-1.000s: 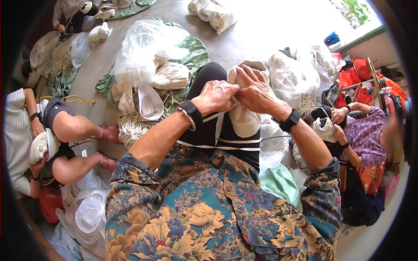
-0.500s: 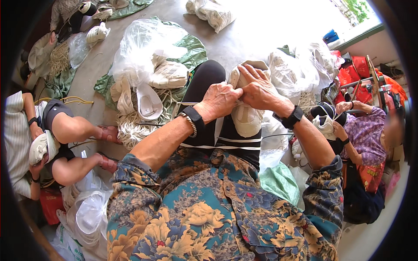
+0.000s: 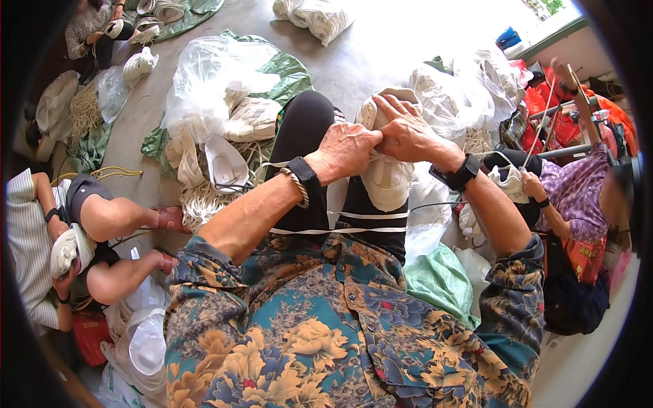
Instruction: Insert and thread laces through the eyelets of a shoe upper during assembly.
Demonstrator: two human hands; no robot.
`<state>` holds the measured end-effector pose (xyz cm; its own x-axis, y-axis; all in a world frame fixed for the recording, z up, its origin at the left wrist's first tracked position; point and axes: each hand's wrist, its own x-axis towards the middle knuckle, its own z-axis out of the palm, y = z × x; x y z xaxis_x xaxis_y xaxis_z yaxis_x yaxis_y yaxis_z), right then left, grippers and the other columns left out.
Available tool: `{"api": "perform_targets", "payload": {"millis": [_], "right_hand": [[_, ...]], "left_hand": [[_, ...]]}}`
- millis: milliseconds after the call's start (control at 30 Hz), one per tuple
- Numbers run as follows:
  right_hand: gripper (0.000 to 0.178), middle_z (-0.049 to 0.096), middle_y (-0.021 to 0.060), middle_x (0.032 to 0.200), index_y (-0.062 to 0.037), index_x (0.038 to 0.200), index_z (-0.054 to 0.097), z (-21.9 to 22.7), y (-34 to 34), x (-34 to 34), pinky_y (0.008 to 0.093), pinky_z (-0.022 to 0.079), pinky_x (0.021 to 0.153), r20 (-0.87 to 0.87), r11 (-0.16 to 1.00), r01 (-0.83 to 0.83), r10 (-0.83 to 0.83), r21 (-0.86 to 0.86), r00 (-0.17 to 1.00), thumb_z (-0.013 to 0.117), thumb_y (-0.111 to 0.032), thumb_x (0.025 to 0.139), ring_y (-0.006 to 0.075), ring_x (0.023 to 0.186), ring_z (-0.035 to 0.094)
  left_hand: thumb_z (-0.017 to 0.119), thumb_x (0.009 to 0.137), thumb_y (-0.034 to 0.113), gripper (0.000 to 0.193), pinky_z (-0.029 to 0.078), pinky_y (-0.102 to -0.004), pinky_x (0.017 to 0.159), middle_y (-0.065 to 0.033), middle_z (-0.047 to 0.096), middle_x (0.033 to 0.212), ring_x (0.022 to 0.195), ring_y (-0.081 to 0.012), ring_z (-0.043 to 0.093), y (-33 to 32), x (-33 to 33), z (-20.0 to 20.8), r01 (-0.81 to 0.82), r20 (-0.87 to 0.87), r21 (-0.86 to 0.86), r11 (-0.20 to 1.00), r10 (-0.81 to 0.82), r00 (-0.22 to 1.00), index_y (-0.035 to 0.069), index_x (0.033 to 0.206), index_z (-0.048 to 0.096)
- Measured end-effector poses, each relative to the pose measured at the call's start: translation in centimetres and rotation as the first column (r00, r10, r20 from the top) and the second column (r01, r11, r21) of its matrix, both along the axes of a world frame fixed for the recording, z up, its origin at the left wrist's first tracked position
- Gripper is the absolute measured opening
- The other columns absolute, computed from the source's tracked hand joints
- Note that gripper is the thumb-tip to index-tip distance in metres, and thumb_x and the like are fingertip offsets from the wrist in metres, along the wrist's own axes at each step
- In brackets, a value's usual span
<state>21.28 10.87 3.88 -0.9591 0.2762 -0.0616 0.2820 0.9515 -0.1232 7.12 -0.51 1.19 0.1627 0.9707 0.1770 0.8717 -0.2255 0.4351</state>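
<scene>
A cream sneaker [image 3: 386, 185] rests on my right thigh, its toe pointing toward me. My right hand [image 3: 412, 133] grips it from above, fingers bent over the tongue and collar. Close against that hand, my left hand [image 3: 345, 151] is closed in a pinch at the lacing. The pinched piece is mostly covered by my fingers, but it appears to be a shoelace. White lace [image 3: 309, 231] strands stretch across my black trouser legs, and another strand shows left of my left wrist. Both hands hide the eyelets.
Left of my knee lie loose sneakers [image 3: 253, 119], a clear plastic bag [image 3: 211, 78] and bundled laces [image 3: 204, 204]. Bagged shoes [image 3: 442, 98] stand beyond my right hand. Co-workers handle shoes at left, right and far left. A green sack [image 3: 442, 279] lies beside my right leg.
My hands stay together on the sneaker, with the left hand shifted slightly. The co-worker at right has raised an arm, drawing a lace upward from a shoe. The whole view has shifted a little.
</scene>
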Motion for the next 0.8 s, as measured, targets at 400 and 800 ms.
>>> {"api": "perform_targets", "payload": {"millis": [400, 800], "right_hand": [[0.021, 0.027, 0.0239, 0.144, -0.0151, 0.089, 0.073, 0.3, -0.3, 0.9, 0.0495, 0.018, 0.108, -0.034, 0.998, 0.059, -0.06, -0.031, 0.998, 0.063, -0.023, 0.072, 0.0386, 0.135, 0.022], [0.017, 0.025, 0.0206, 0.145, -0.015, 0.083, 0.072, -0.5, -0.9, -0.5, 0.0474, 0.015, 0.109, -0.076, 0.987, 0.109, -0.118, -0.118, 0.99, 0.067, -0.022, 0.069, 0.0378, 0.135, 0.02]], "left_hand": [[0.057, 0.081, 0.015, 0.013, 0.052, -0.0429, 0.062, -0.0195, 0.063, 0.071, 0.069, -0.035, 0.064, -0.1, 0.8, -0.2, 0.035, -0.004, -0.008, 0.999, -0.035, 0.999, 0.003, 0.085, 0.058], [0.056, 0.074, 0.006, 0.005, 0.051, -0.041, 0.054, -0.0169, 0.06, 0.06, 0.06, -0.032, 0.064, -0.9, 0.5, -1.2, -0.017, -0.09, 0.111, 0.994, 0.027, 0.996, 0.003, 0.077, 0.056]]}}
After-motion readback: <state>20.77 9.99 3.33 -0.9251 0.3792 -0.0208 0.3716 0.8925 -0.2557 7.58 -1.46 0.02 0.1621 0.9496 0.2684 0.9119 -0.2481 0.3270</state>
